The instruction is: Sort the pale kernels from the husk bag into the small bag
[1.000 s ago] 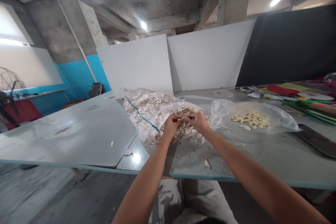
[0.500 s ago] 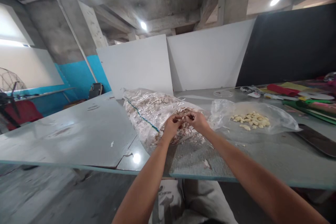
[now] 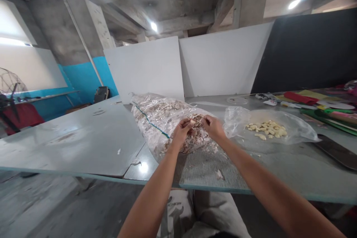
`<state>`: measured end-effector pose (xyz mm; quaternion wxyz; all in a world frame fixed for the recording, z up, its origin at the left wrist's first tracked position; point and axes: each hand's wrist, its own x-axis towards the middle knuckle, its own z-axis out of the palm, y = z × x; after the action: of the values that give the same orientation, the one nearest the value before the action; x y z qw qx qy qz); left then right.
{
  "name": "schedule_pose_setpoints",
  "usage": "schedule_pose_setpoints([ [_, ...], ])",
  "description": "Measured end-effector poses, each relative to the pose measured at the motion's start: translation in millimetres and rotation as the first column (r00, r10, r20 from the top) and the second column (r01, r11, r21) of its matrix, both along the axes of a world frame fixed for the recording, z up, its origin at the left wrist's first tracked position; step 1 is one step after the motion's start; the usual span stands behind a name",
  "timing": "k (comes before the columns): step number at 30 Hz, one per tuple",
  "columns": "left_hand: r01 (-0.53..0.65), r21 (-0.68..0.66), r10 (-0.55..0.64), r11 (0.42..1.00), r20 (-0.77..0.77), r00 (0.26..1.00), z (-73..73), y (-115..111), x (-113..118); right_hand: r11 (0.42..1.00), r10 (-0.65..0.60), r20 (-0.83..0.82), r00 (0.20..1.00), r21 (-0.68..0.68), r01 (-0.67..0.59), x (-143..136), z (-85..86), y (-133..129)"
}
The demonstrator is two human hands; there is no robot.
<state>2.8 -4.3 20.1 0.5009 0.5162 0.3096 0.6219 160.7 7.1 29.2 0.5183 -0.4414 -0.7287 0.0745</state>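
Observation:
Between the thumb and fingers of my left hand (image 3: 182, 131) is a pale garlic clove (image 3: 192, 122). My right hand (image 3: 214, 128) is a little to the right of it, fingers pinched together; whether a scrap of skin is between them is too small to tell. Both hands are over a heap of papery garlic skins (image 3: 199, 137) at the mouth of a large clear plastic bag (image 3: 156, 113), which lies on the table and has a blue-green cord along it. Peeled cloves (image 3: 269, 129) lie on a second clear bag (image 3: 237, 119) to the right.
The grey table (image 3: 83, 141) runs across the view, its front edge close to my lap. A dark oblong tray-like object (image 3: 338, 152) lies at the right. Coloured sheets (image 3: 301, 97) are piled at the back right. White boards (image 3: 223, 59) stand behind the table.
My hands have come apart: the right one moved slightly right, away from the left. The pale clove now shows plainly in my left fingers.

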Motion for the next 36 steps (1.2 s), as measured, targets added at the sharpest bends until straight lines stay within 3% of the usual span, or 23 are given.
schedule_pose_setpoints([
  [9,0.002,0.002,-0.002,1.0,-0.127,0.992,1.0,0,2,0.983,0.179,-0.06,0.982,-0.025,-0.181,-7,3.2,-5],
  [20,-0.083,0.063,0.097,0.995,-0.257,0.962,-3.8,2,4,0.99,0.11,-0.018,0.994,-0.089,-0.111,-10,-5.2,1],
  [25,-0.048,0.022,0.052,0.999,-0.215,0.975,-2.4,1,5,0.989,0.126,-0.046,0.991,-0.069,-0.129,-11,-3.1,-1],
  [29,-0.019,0.022,0.022,1.0,-0.132,0.991,-1.0,1,3,0.997,0.062,-0.058,0.996,-0.047,-0.065,-9,-2.2,-1],
  [36,-0.059,0.016,0.059,0.998,-0.032,0.998,-2.1,2,1,1.0,0.003,-0.047,0.999,-0.014,-0.003,-2,-2.6,1],
])
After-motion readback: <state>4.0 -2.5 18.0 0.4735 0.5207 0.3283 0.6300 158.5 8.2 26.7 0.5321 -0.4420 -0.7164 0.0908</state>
